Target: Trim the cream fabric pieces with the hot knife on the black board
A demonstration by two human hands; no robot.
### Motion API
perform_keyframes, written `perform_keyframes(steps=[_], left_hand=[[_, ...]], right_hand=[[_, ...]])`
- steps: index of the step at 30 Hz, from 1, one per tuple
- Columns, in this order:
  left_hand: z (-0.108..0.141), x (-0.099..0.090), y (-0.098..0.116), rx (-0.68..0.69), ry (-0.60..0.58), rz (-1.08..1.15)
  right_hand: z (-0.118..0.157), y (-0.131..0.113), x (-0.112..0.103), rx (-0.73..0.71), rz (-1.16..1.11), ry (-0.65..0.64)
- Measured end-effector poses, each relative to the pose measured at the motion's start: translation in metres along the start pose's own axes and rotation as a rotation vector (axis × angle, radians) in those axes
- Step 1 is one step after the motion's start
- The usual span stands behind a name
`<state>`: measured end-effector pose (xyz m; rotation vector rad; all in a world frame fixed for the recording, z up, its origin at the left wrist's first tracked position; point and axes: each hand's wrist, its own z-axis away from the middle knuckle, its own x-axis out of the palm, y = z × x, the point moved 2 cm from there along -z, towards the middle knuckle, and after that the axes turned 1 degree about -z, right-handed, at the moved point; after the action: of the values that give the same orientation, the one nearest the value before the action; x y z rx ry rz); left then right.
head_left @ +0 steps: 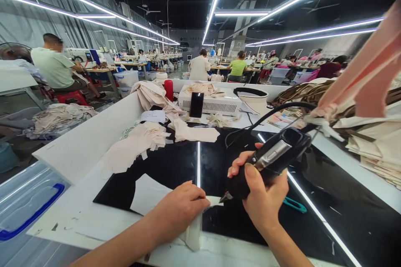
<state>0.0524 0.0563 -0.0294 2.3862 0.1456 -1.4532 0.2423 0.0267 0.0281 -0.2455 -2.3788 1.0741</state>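
A garment workshop, with sewing machines [77,53], seated workers [52,69], heaps of fabric pieces [62,117] and long ceiling lights [214,4].

One left hand [181,210] and one right hand [265,200] make two; there are one corded tool [275,156], one teal tool [295,205], one bench [78,219], one phone [196,105], one red cylinder [168,90] and one visor [252,102].

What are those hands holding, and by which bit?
The right hand grips the black tool around its body; the left hand holds pale cloth near the tool's tip.
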Motion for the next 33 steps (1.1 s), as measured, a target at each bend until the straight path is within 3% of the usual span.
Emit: perform_keyframes(steps=[17,22,26,33], left_hand=[[0.0,-0.002,0.001,0.011,-0.013,-0.049],[0.005,-0.006,0.012,-0.157,0.013,-0.165],[0.009,-0.007,0.02,-0.283,-0.056,-0.109],[0.005,-0.013,0.025,-0.309,-0.141,-0.056]], right_hand=[[0.003,0.003,-0.001,0.01,0.037,0.005],[0.006,0.0,0.0,0.002,0.076,0.003],[0.011,-0.006,0.002,-0.014,0.074,0.01],[0.02,-0.013,0.001,-0.037,0.117,0.026]])
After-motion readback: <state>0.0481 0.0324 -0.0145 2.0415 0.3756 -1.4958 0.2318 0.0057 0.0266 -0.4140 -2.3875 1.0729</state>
